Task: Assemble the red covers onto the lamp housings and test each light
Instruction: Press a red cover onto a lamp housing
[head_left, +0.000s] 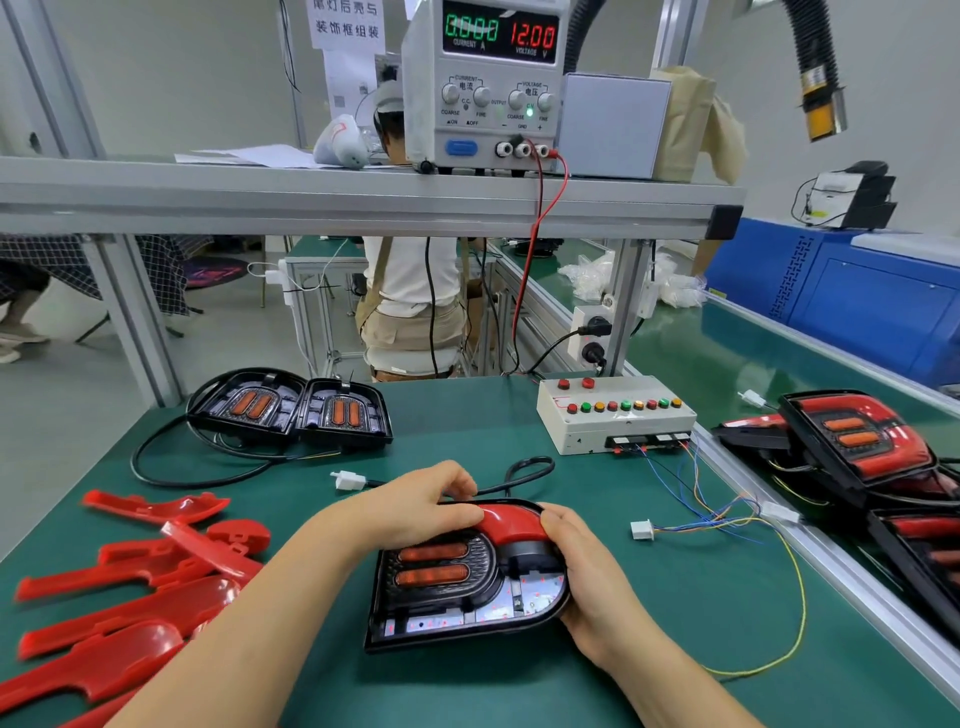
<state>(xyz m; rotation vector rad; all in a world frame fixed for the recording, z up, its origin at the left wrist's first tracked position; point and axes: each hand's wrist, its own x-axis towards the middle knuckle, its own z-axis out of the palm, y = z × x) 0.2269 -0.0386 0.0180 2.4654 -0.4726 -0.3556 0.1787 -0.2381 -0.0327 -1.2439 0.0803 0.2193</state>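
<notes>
A black lamp housing is lain flat on the green table, and a red cover is held against its far right curve. The cover is gripped by the left hand, whose fingers are curled over the housing's far edge, thumb on the red plastic. The housing's right rim is clasped by the right hand, its thumb laid on the cover's end.

Only the curved part of the cover is seen. The near channel of the housing, with its small lit points, is left bare, so the cover is judged not fully seated.

If pressure is put on one end only, a clip could be bent or snapped, or the cover left sprung up. The black cable just beyond the housing could be pinched under the far edge. Its white plug, beyond and to the left, is not joined to the test box beyond and to the right, so testing is not yet possible.
</notes>
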